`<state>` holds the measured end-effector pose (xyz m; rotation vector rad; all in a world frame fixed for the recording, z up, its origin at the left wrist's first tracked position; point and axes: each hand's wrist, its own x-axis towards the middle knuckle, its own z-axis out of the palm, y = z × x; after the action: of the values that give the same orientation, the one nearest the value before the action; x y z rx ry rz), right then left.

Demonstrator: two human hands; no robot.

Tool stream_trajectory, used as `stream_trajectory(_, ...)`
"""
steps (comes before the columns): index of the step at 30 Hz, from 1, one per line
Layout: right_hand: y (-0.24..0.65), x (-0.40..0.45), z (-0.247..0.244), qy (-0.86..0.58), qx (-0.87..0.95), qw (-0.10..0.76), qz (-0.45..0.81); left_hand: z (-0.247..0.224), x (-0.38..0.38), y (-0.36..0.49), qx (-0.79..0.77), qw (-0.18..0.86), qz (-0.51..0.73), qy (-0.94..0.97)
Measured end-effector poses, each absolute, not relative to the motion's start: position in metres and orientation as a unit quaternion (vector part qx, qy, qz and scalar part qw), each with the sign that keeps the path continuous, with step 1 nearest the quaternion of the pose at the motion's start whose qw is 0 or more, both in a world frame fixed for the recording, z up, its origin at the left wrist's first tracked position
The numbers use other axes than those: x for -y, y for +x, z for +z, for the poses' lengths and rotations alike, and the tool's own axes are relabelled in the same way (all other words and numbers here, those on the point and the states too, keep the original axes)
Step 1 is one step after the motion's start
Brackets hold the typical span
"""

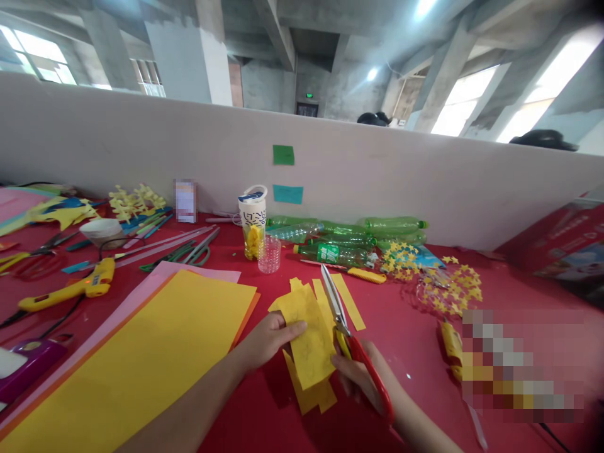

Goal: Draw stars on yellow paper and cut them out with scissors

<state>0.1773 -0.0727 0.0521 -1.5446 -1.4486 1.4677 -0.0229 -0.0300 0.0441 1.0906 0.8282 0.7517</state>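
Note:
My left hand [271,336] pinches a yellow paper piece [309,340] by its left edge, thumb on top. Red-handled scissors [334,299] are in my right hand [361,371], their blades pointing up and away, nearly together. Fingertips of my right hand also meet the paper's right edge. Under and behind the held piece lie more yellow scraps, and a yellow strip [349,302] rests to the right of the blades. A large stack of yellow sheets [189,340] lies beside my left forearm.
Beyond my hands stand a clear ribbed cup [269,254] and a white cup [252,217]. Green bottles [349,251] lie along the partition, near a yellow cutter [367,275] and yellow stars [455,289]. A glue gun [92,283] is at left, another [452,346] at right.

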Motion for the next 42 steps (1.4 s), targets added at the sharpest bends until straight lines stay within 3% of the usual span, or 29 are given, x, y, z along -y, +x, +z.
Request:
stream_trajectory(7, 0.185, 0.070, 0.056, -0.591, 0.562, 0.296, 0.498, 0.045, 0.026, -0.024, -0.349, 0.697, 0.317, 0.540)
stream_trajectory(14, 0.202, 0.065, 0.055, -0.555, 0.694, 0.208, 0.409, 0.038, 0.006, -0.041, -0.449, 0.595, 0.529, 0.406)
stream_trajectory(19, 0.205, 0.065, 0.054, -0.568, 0.739, 0.135, 0.335, 0.042, 0.004, -0.045, -0.447, 0.561, 0.580, 0.386)
stream_trajectory(27, 0.207, 0.068, 0.053, -0.548, 0.737, 0.131, 0.372, 0.045, 0.012, -0.038, -0.448, 0.553, 0.553, 0.433)
stream_trajectory(34, 0.206, 0.067, 0.056, -0.550, 0.725, 0.142, 0.388, 0.048, 0.005, -0.047, -0.434, 0.533, 0.609, 0.396)
stream_trajectory(42, 0.205, 0.067, 0.054, -0.535, 0.730, 0.139, 0.403, 0.046, 0.014, -0.034, -0.432, 0.582, 0.539, 0.430)
